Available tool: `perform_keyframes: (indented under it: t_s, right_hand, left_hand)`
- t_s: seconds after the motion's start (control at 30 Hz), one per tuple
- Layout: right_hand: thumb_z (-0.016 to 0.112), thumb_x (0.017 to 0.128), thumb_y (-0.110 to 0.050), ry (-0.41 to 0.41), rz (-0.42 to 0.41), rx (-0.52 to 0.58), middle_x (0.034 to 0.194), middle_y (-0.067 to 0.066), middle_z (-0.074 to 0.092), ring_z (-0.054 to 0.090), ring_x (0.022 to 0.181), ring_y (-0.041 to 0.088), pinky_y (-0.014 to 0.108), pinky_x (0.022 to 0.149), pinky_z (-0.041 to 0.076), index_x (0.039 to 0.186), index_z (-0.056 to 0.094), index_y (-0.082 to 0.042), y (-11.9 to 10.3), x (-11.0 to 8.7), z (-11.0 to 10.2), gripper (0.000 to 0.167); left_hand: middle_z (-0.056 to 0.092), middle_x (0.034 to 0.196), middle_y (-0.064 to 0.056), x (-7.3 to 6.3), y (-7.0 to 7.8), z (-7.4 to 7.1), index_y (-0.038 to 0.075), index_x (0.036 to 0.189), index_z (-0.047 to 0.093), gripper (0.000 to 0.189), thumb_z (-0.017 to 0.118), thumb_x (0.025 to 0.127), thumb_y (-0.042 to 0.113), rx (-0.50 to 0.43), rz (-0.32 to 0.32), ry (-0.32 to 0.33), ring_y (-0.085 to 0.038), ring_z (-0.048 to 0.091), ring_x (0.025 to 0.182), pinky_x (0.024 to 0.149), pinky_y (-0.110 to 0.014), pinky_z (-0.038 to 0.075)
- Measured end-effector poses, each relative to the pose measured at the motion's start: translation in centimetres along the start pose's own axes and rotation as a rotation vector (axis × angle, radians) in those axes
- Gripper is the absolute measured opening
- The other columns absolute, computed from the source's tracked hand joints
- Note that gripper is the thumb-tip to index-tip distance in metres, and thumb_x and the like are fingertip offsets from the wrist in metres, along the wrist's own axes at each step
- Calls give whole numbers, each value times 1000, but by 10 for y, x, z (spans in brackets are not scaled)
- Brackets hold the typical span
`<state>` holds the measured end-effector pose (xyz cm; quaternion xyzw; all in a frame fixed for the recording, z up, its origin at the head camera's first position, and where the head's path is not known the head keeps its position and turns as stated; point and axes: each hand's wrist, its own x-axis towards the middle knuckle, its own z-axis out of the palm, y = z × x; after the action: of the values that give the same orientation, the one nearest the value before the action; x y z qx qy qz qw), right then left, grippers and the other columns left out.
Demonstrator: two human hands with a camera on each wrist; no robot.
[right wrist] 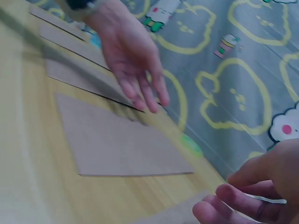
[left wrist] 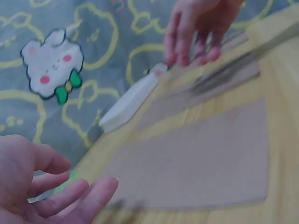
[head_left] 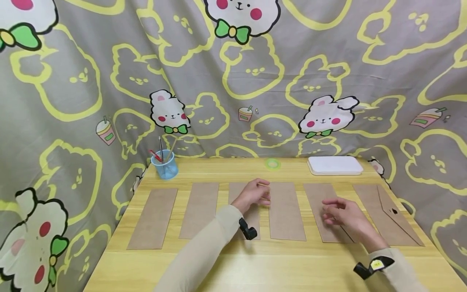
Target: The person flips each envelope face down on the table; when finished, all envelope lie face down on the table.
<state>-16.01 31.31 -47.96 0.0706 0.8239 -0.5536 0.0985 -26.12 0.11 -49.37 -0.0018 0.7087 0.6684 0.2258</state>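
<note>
My left hand [head_left: 255, 192] hovers over a brown paper envelope [head_left: 257, 223] near the middle of the table, its fingers loosely bent. Just right of those fingertips lies another brown envelope [head_left: 287, 211]. My right hand [head_left: 343, 215] is held above a further envelope [head_left: 316, 194] to the right, partly covering it, fingers loosely curled. Both wrist views show nothing in the left hand [left wrist: 51, 186] or the right hand [right wrist: 257, 186]. At the far right an envelope [head_left: 375, 211] shows its pointed flap, with a small dark mark on it.
More envelopes [head_left: 153, 219] lie flat on the left, all in one row. Along the back edge stand a blue mesh cup [head_left: 166, 167] with pens, a green tape roll [head_left: 273, 163] and a white case [head_left: 335, 165]. A patterned curtain [head_left: 204, 81] hangs behind the wooden table [head_left: 233, 267].
</note>
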Motion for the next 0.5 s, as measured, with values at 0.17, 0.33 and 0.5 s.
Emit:
perform_keyframes:
  t_s: [0.17,0.33,0.5]
  right_hand:
    - [61,112,-15,57,-50,-40,112,9,72,75,89,11,29,78,70,152,45,15,1,15,-19,52]
    - [58,114,-17,94,-71,-120,124,22,69,71,91,-1,22,82,67,152,44,16,5,25,-32,53]
    - [55,114,-14,118,-85,-168,141,37,56,62,93,-11,16,82,64,151,45,18,11,28,-39,50]
  left_hand:
    - [69,125,-28,-12,0,23,1,147,59,41,62,107,10,-33,-8,-59,-37,76,107,89,-40,72]
    - [69,124,-23,-18,-3,51,-1,146,57,44,64,104,7,-67,2,-123,-40,75,111,92,-42,71]
    - [65,113,-9,-21,-7,72,-1,144,58,42,65,103,5,-122,-21,-150,-34,74,110,97,-43,70]
